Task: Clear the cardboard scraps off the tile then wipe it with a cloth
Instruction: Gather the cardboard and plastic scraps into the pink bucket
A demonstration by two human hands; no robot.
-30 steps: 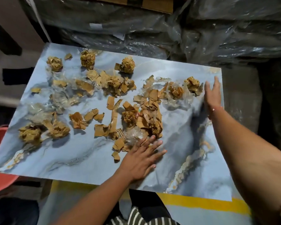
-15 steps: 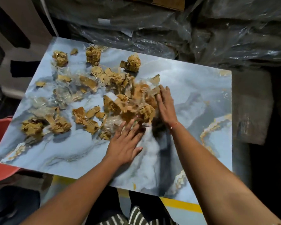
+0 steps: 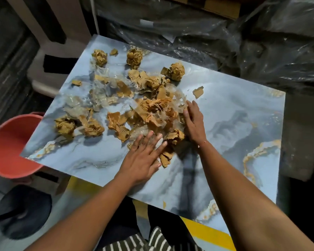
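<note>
Sweeping leftward, your flat, open left hand [image 3: 141, 160] and right hand [image 3: 193, 122] have bunched the cardboard scraps [image 3: 152, 109], baring the tile [image 3: 234, 115] toward the red bucket [image 3: 9, 145].

Brown crumpled cardboard scraps [image 3: 152, 109] heaped mid-left on glossy blue marbled tile [image 3: 234, 124].

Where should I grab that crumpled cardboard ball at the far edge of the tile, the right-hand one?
Probably pinch the crumpled cardboard ball around its middle from above, fingers at its left and right sides. It sits alone on the tile, rounded and compact, with bare surface to its right.
</note>
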